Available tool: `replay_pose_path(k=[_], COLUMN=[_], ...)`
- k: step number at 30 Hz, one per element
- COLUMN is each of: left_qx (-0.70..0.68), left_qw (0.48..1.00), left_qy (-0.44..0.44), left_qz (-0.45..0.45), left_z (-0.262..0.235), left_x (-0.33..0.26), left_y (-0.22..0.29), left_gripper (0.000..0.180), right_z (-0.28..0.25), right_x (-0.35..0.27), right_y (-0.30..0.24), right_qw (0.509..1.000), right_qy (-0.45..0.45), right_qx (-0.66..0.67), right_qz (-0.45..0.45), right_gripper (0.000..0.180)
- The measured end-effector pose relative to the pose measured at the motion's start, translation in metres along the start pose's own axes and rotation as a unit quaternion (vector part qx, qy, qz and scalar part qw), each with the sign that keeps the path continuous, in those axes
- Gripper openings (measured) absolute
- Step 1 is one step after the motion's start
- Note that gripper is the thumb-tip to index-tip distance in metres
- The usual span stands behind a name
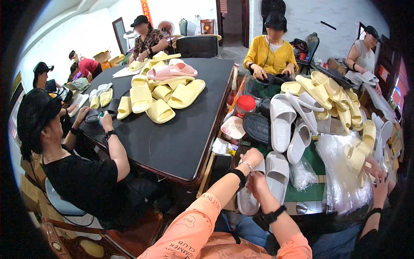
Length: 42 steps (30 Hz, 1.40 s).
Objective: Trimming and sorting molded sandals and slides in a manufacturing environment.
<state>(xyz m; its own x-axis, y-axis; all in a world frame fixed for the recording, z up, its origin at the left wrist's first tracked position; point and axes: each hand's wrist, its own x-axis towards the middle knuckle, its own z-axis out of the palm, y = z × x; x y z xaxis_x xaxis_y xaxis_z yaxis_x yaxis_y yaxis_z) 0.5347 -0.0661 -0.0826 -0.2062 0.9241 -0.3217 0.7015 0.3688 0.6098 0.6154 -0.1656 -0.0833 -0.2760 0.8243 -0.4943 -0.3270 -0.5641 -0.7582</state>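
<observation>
My left hand (252, 158) is closed like a fist above a pair of light grey slippers at the front edge of the table. Just below it, my right hand (258, 183) has its fingers drawn together close to my left wrist and its bracelet. What either hand holds, if anything, is hidden. Under my hands lies the left grey slipper (248, 203), partly covered by them. The right grey slipper (277, 170) lies beside it, sole down. Farther off, a grey slipper (282, 123) and a black slipper (256, 128) lean in the pile.
Yellow slippers (327, 88) heap at the right, with clear plastic bags (340, 172) before them. A red-lidded jar (246, 104) and a tissue pack (233, 127) stand left of the pile. A black table (185, 138) carries more slippers. Co-workers sit around; another person's hand (378, 185) reaches in right.
</observation>
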Motion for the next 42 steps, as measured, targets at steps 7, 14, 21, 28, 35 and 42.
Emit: replay_pose_path(k=[7,14,21,28,35,42], left_qx=[-0.116,-0.162,-0.138,-0.167,-0.159,-0.167], left_qw=[0.964,0.927,0.929,0.919,0.926,0.926], left_qy=[0.148,0.131,-0.028,-0.032,-0.022,-0.04], left_qz=[0.191,0.311,0.343,0.356,0.342,0.335], left_z=[0.004,0.009,0.027,0.027,0.032,0.04], left_x=[-0.015,-0.013,-0.018,-0.015,-0.013,-0.024], left_y=[0.005,0.018,0.026,0.024,0.018,0.021], left_gripper=[0.016,0.02,0.021,0.022,0.02,0.016], right_z=[-0.044,-0.054,-0.033,-0.061,-0.028,-0.031], right_x=[-0.16,-0.197,-0.174,-0.149,-0.169,-0.179], right_y=[-0.059,-0.063,-0.052,-0.033,-0.036,-0.03], right_qw=[0.865,0.64,0.669,0.696,0.708,0.717], right_qy=[0.006,0.116,0.127,0.079,0.026,0.046], right_qx=[-0.485,-0.703,-0.623,-0.63,-0.601,-0.585], right_qz=[-0.128,-0.286,-0.386,-0.335,-0.37,-0.376], right_gripper=[0.018,0.008,0.008,0.012,0.014,0.015])
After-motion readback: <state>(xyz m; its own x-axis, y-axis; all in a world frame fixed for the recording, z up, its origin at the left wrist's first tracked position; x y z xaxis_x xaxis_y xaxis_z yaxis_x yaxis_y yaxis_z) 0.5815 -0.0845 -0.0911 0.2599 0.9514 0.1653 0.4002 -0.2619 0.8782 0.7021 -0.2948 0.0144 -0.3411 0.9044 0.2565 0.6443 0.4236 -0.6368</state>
